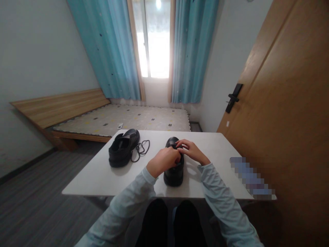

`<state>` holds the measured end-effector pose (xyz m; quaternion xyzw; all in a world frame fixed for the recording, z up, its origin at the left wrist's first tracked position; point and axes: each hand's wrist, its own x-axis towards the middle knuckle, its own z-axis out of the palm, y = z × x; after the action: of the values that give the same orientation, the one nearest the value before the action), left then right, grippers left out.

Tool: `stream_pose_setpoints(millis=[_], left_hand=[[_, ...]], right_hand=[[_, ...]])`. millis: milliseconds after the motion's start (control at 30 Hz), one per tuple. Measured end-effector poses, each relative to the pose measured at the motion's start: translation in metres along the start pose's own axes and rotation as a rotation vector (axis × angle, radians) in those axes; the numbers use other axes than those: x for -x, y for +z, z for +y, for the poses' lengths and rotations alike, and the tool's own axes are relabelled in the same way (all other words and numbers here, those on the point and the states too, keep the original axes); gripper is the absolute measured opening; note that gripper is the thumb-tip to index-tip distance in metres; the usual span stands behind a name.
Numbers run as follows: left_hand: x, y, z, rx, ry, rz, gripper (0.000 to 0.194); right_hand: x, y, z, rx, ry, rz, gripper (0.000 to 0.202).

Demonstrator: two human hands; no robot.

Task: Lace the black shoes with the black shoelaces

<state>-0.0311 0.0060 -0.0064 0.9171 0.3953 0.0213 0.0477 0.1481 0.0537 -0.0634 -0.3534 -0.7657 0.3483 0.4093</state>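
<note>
A black shoe [173, 178] stands on the white table with its heel toward me and its toe pointing away. My left hand [164, 159] lies over the shoe's opening and lacing area, fingers curled closed; whatever is in them is hidden. From the right, my right hand [192, 151] reaches over the front of the same shoe. Its fingers are bent, with the tips converging by the lacing area, on something too small to make out. Further left sits a second black shoe [120, 154], its opening in view. A loose black shoelace [140, 151] lies in loops beside that shoe.
Both shoes rest on a white table [87, 178]. A blurred-out bluish item [249, 176] lies at the table's right edge. Behind stands a bed [138, 118] with a small white object [120, 126] on it. A wooden door [288, 113] rises close on the right.
</note>
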Motion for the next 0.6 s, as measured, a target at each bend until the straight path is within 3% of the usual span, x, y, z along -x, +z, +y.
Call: stream_pose_setpoints(millis=[300, 600], left_hand=[[-0.019, 0.016, 0.009, -0.159, 0.027, -0.082, 0.023], [-0.020, 0.011, 0.011, -0.257, 0.035, -0.138, 0.021]], right_hand=[[0.000, 0.000, -0.005, -0.074, 0.075, -0.005, 0.023], [-0.001, -0.003, -0.001, -0.103, 0.051, -0.007, 0.019]])
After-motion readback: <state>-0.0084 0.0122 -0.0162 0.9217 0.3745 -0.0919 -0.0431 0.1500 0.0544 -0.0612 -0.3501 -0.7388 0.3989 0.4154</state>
